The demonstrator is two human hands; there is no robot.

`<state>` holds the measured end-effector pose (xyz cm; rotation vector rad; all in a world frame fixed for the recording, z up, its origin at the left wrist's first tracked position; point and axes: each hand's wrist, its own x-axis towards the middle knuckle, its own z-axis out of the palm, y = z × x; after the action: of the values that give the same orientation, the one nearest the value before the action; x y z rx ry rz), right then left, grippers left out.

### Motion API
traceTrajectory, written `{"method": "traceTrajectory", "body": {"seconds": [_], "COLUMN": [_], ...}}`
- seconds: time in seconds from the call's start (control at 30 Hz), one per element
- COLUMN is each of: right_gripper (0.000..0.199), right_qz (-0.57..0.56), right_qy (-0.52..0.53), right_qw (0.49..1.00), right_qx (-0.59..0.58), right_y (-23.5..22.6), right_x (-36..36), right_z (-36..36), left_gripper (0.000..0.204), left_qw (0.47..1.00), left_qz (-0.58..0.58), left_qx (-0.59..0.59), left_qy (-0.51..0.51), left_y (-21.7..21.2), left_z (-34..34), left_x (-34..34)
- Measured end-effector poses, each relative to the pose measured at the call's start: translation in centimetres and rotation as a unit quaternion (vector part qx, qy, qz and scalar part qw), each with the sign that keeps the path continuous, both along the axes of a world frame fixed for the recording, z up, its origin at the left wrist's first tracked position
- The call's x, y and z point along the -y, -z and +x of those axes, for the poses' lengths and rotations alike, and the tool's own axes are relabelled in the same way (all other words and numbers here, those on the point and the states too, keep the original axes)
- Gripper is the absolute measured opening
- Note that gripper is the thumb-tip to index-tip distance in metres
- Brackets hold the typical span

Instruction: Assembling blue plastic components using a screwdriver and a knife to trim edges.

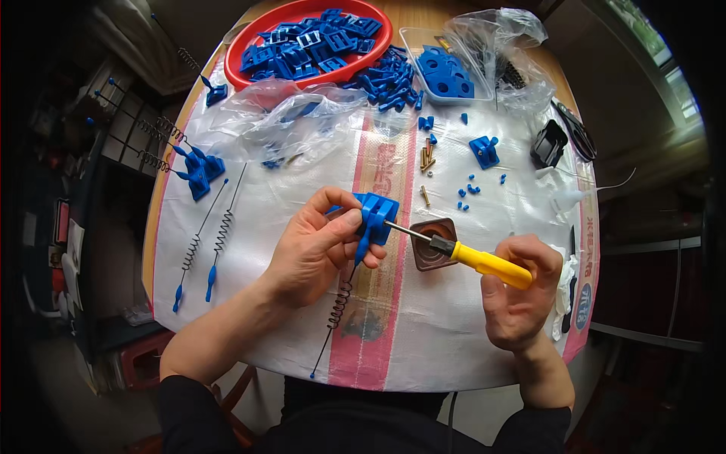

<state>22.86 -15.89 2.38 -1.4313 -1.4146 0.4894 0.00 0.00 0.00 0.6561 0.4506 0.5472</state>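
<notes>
My left hand [310, 246] grips a blue plastic bracket [376, 216] between thumb and fingers, above the middle of the table. From the bracket a black coiled spring wire [339, 304] with a blue sleeve hangs toward the near edge, ending in a small blue tip. My right hand [522, 291] is closed around the end of a yellow-handled screwdriver [491, 265]. Its shaft points left, and the tip meets the bracket's right side; the exact contact is hidden. Below the shaft lies a small brown square dish [433, 253].
A red basin [386, 38] of blue brackets and a clear box [484, 94] of blue plates stand at the back. Brass screws [425, 195] and small blue caps [463, 206] lie right of centre. Spring wires [221, 234] and assembled brackets [200, 178] are at left; plastic bags [302, 110] lie behind.
</notes>
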Motion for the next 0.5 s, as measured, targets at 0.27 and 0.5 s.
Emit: {"method": "traceTrajectory", "body": {"seconds": [0.27, 0.5], "right_gripper": [0.035, 0.037], "right_qz": [0.061, -0.060], "right_qy": [-0.001, -0.024], "right_qw": [0.998, 0.997], "right_qx": [0.032, -0.048], "right_y": [-0.3, -0.4], "right_x": [-0.7, 0.4], "right_z": [0.4, 0.9], "left_gripper": [0.012, 0.011], "left_qw": [1.000, 1.000], "left_qz": [-0.007, 0.001], "left_qx": [-0.028, -0.026], "left_qy": [-0.008, -0.004], "left_y": [-0.4, -0.3], "left_z": [0.4, 0.2], "left_x": [0.1, -0.1]}}
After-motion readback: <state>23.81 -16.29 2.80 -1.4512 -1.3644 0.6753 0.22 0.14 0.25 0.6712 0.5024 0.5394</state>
